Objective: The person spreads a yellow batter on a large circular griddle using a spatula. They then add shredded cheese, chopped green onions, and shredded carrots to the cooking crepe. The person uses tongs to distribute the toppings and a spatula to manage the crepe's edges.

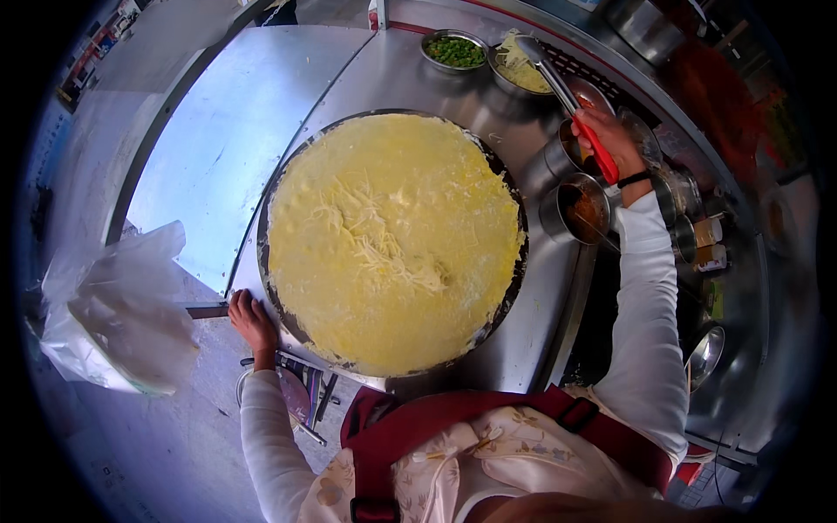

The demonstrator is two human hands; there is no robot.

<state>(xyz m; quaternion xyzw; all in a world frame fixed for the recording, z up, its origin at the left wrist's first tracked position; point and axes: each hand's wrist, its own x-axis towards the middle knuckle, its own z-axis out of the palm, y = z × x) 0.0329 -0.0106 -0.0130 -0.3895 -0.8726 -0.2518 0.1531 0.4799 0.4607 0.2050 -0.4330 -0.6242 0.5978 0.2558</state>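
Note:
A large round crepe (392, 314) covers the dark griddle (507, 304), with a loose strip of pale shredded vegetable (386, 252) across its middle. My right hand (605, 140) grips tongs (556, 78) by their red handle. The tongs' metal end reaches over a steel bowl of pale shreds (526, 75), and some shreds are at the tip. At the near left corner of the steel counter (523, 353), my left hand (254, 321) rests on the edge, holding no tool.
Left of the bowl of shreds stands a bowl of chopped greens (454, 52). A steel pot of reddish sauce (575, 209) and other containers line the right side. A plastic bag (118, 314) hangs at left. Beside my right forearm lies a ladle (706, 350).

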